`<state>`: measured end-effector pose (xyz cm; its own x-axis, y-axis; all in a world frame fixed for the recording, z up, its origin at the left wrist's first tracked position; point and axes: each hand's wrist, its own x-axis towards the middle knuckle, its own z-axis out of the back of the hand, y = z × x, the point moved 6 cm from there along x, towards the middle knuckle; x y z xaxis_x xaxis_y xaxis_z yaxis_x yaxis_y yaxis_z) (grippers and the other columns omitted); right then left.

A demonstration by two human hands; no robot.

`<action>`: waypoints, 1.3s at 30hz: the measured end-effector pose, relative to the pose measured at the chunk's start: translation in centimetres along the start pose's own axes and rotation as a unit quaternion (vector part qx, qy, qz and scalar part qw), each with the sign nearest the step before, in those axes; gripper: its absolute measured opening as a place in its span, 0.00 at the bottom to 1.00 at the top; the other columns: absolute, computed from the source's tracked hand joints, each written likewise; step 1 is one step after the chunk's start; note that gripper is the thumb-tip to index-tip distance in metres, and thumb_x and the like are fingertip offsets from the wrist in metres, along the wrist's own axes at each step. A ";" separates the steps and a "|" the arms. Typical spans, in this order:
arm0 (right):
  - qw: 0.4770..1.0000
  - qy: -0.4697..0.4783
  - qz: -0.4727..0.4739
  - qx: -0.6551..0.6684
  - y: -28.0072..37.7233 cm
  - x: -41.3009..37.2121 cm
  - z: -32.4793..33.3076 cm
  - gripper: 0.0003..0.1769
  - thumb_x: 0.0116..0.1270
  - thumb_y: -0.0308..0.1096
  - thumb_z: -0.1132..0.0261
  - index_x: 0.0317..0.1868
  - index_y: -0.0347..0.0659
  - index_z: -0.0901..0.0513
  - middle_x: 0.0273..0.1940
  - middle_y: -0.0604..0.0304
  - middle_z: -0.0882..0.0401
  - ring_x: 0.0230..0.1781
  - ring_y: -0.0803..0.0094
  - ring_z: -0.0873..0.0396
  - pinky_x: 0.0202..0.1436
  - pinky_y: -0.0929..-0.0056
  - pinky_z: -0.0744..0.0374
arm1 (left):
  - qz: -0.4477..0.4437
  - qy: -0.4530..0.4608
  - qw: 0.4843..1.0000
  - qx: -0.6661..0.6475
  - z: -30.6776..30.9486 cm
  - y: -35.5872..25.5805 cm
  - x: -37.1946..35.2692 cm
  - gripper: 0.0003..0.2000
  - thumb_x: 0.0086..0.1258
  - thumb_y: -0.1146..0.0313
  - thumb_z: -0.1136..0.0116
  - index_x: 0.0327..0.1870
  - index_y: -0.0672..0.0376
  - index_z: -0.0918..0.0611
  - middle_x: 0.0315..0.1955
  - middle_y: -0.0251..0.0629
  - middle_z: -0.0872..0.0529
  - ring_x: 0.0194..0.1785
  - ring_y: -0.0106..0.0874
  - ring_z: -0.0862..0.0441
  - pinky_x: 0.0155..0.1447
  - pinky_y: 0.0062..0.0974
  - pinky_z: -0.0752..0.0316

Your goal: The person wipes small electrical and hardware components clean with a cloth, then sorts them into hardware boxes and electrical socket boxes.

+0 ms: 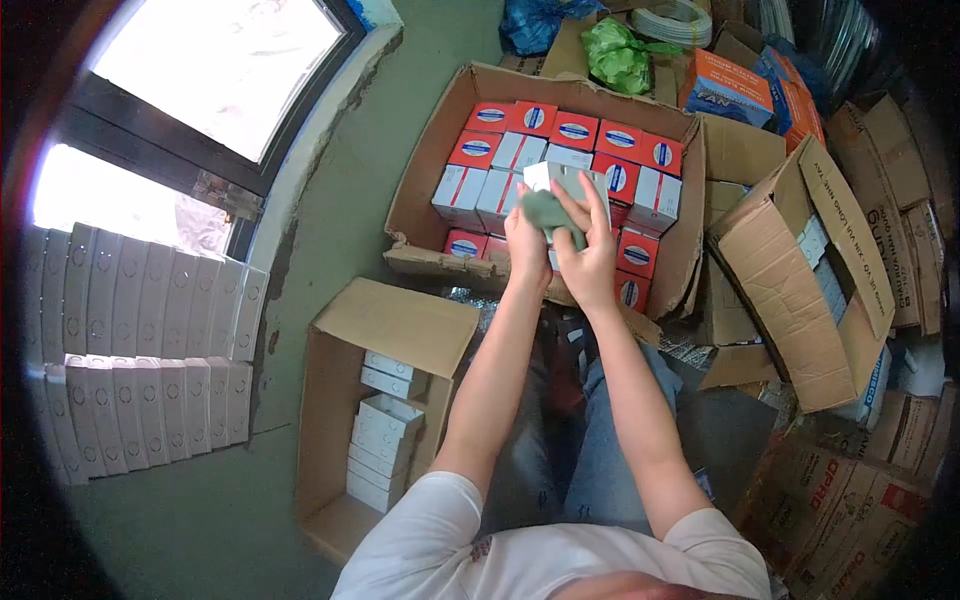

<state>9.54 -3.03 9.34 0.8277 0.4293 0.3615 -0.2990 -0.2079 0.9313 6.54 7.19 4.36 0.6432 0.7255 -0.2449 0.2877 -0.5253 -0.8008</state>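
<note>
Many red boxes (575, 130) lie in the big carton (428, 165), above which the right hand (592, 262) grasps one white box (567, 181) and the left hand (527, 242) clutches a green cloth (547, 214) (most work seems left).

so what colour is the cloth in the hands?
Dull grey-green. The cloth sits against a small white box; head view shows it.

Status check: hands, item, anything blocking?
Left hand shut on green cloth, pressed to white box. Right hand fingers grip that box. Held above open carton of red-and-white boxes. Nothing in the way.
</note>
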 end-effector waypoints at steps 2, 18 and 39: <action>0.999 0.012 0.007 0.039 1.0 0.6 0.6 0.28 0.62 0.18 0.47 0.64 0.36 0.30 0.61 0.50 0.25 0.62 0.63 0.26 0.63 0.67 0.28 | 0.000 0.015 1.000 -0.008 -0.3 0.1 0.3 0.22 0.78 0.51 0.59 0.47 0.62 0.20 0.40 0.34 0.16 0.40 0.22 0.21 0.43 0.23 0.26; 0.966 0.042 0.052 -0.250 -1.5 1.4 1.3 0.25 0.65 0.31 0.50 0.60 0.26 0.27 0.66 0.42 0.33 0.71 0.48 0.41 0.73 0.56 0.43 | 0.017 0.025 0.999 -0.045 -0.7 1.2 0.3 0.23 0.78 0.50 0.58 0.50 0.63 0.22 0.38 0.34 0.17 0.37 0.25 0.20 0.42 0.25 0.24; 0.961 -0.073 -0.259 0.064 -8.5 1.2 6.2 0.32 0.79 0.53 0.63 0.70 0.36 0.41 0.62 0.49 0.32 0.62 0.62 0.32 0.65 0.67 0.36 | -0.196 0.078 0.847 0.488 -4.4 0.7 -3.4 0.21 0.74 0.57 0.53 0.25 0.65 0.20 0.18 0.58 0.24 0.26 0.55 0.22 0.28 0.47 0.31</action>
<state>15.97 -6.20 1.61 0.9107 0.3778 -0.1673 0.2238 -0.1108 0.9683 7.64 2.42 7.07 0.7411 0.6522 0.1594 -0.1733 0.4152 -0.8931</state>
